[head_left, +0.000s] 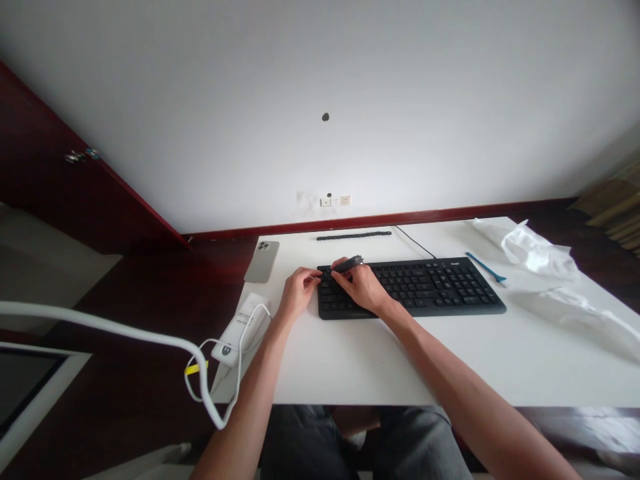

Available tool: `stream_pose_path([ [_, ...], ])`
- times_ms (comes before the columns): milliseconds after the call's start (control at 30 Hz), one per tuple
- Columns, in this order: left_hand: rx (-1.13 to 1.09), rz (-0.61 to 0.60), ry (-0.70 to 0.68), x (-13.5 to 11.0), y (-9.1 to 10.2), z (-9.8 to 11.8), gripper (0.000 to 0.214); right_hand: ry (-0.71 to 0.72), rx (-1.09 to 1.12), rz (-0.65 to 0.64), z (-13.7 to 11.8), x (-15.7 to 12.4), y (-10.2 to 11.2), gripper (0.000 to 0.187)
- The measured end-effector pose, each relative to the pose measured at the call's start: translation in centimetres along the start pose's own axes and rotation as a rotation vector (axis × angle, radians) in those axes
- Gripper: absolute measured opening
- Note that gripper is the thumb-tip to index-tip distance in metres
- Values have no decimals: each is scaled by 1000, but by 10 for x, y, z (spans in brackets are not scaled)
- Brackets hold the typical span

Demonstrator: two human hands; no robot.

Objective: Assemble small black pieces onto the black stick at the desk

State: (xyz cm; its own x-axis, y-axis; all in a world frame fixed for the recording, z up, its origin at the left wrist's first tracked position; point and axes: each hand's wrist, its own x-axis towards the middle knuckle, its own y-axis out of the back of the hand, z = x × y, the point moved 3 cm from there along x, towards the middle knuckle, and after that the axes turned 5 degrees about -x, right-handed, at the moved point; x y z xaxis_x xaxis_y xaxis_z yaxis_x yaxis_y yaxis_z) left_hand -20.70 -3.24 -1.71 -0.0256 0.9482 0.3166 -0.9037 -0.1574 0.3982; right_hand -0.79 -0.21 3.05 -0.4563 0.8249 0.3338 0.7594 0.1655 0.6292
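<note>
White cable (pixel 150 337), right hand (pixel 367 287) around black tool (pixel 351 263), left hand (pixel 299 288), grip unclear, at keyboard (pixel 417 283).

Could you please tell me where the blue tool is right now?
In the head view, the blue tool lies on the right side of the table, between the keyboard and the white wrapping.

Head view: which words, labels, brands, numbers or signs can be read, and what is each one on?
No text is clear enough to quote.
Black keyboard, upper right: pale mark, too small to read.
Its keys: any markings too small to read.
White power strip: lines of print, too blurred to read.
</note>
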Motion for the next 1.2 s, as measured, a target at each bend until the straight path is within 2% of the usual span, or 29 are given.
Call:
stream_pose_path([
  [367,49,13,-16,-1,-2,0,18,-83,-1,-49,17,3,-7,30],
  [633,48,3,-55,-2,0,3,21,-50,97,-131,22,12,-3,30],
  [1067,88,-6,-62,-2,-2,-1,21,-104,-113,-47,20,26,-5,43],
  [1200,67,-9,-46,-1,-2,0,21,-104,-166,-63,18,34,-5,45],
])
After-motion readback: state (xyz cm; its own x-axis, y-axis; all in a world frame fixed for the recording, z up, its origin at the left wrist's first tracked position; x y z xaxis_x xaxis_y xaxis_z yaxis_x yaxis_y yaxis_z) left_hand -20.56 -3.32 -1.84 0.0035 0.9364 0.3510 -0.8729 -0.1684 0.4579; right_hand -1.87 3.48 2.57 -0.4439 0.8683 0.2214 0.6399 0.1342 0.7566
